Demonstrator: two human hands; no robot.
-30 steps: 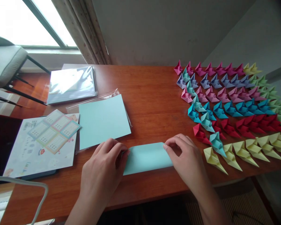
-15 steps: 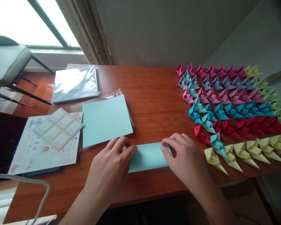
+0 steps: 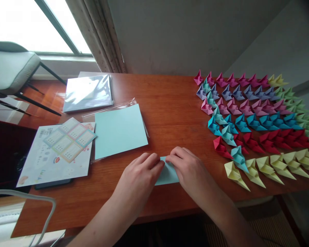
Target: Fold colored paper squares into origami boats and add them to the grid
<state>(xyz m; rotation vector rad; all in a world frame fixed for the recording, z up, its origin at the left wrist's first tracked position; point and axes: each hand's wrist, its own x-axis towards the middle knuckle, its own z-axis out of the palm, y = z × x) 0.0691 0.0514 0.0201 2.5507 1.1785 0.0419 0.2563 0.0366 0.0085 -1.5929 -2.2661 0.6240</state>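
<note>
A folded sheet of light blue paper lies near the front edge of the wooden table, largely covered by my hands. My left hand is closed on its far edge, thumb and fingers pinched together. Close beside it, my right hand pinches the same edge, its fingertips only a little way from the left ones. Beyond my left hand rests a stack of flat light blue paper on a clear plastic wrapper.
Rows of folded paper pieces in several colours fill the table's right side. At the left lie a label sheet, a printed white sheet and a plastic-wrapped pack. A white cable curves at the lower left; a chair stands beyond.
Both hands have drawn together along the far edge of the folded paper, the left moving right and the right moving left. The view has shifted slightly.
</note>
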